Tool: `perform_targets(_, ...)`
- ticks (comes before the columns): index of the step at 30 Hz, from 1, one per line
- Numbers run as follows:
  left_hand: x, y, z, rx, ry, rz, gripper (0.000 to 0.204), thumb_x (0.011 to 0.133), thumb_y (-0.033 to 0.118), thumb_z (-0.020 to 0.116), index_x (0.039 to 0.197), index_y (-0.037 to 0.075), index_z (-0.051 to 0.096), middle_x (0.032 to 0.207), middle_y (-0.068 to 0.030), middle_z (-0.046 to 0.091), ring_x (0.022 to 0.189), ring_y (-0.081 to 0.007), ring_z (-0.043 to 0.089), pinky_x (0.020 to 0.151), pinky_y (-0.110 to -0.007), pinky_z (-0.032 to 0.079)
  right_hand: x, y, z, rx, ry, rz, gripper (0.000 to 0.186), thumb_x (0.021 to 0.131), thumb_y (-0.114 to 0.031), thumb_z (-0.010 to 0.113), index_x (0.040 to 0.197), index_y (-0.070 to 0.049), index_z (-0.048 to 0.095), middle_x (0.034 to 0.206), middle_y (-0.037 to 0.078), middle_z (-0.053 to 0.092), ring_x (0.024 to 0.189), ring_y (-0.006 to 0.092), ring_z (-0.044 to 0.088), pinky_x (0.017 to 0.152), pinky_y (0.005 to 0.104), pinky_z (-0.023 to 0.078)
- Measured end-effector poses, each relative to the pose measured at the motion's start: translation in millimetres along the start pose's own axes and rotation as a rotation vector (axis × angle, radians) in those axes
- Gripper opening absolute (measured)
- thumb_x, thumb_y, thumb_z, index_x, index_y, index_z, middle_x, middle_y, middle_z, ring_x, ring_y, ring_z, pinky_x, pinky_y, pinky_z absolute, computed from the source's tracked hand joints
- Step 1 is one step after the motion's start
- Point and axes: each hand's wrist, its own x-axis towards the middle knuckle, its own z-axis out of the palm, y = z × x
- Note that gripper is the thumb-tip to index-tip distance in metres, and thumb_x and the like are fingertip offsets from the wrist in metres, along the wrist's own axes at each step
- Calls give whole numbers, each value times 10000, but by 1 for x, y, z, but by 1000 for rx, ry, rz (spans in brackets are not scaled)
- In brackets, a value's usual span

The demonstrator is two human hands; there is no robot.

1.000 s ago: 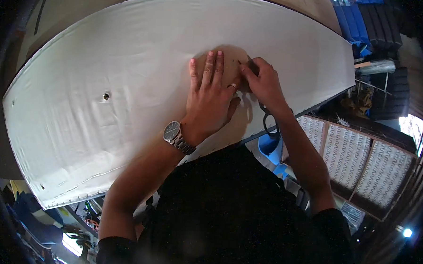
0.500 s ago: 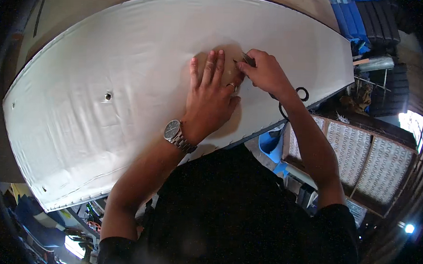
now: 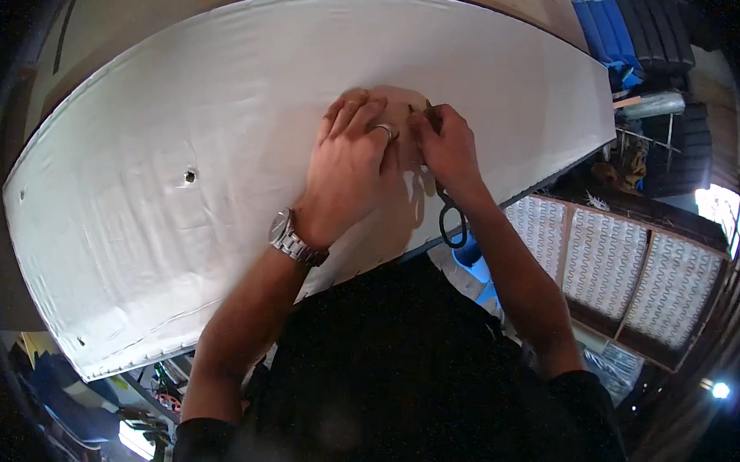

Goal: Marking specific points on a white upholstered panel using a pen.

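Surface: pale cloth-covered panel (image 3: 252,85) beneath both hands, smooth around the grip, puckered to its left, tapering to its right.
Right hand (image 3: 428,130): fingers closed around dark-handled scissors (image 3: 442,220) near the blades; the loops, splayed rightward half a second ago, now hang below the grip.
Left hand (image 3: 349,152): just left of the grip, fingers bunched instead of flat and spread, so the cloth there is probably pressed less flat; whether they pinch it, I cannot tell.
Hole (image 3: 190,176): dark, roundish, well left of the grip.
Spring frame (image 3: 608,258): rectangular, zigzag wire over whitish backing, farther off, lower right of the grip.
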Motion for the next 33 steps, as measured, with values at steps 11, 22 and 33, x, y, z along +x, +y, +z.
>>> perform_targets(11, -4, -1, 0, -4, 28, 47, 198, 817, 120, 629, 992, 40, 677, 1311, -157, 564, 1321, -330, 447, 1151, -498, 282, -1, -22, -5, -434, -30, -119, 310, 982, -275, 518, 1009, 30, 567, 903, 271, 675, 886, 455, 649, 794, 533, 511)
perform_targets(22, -3, -2, 0, 53, 17, 53, 200, 848, 115, 604, 1031, 55, 659, 1325, -153, 547, 1332, -341, 431, 1150, -504, 275, 10, -19, -18, -601, -96, -295, 242, 975, -283, 533, 1006, -43, 533, 838, 240, 673, 855, 445, 653, 760, 541, 503)
perform_targets(33, -7, 3, -1, 182, -15, 71, 313, 865, 126, 620, 1174, 80, 641, 1367, -123, 534, 1346, -341, 419, 1150, -515, 276, 60, 9, -42, -448, -157, -988, 186, 895, -138, 622, 1061, -72, 571, 994, 137, 670, 902, 377, 635, 753, 451, 519)
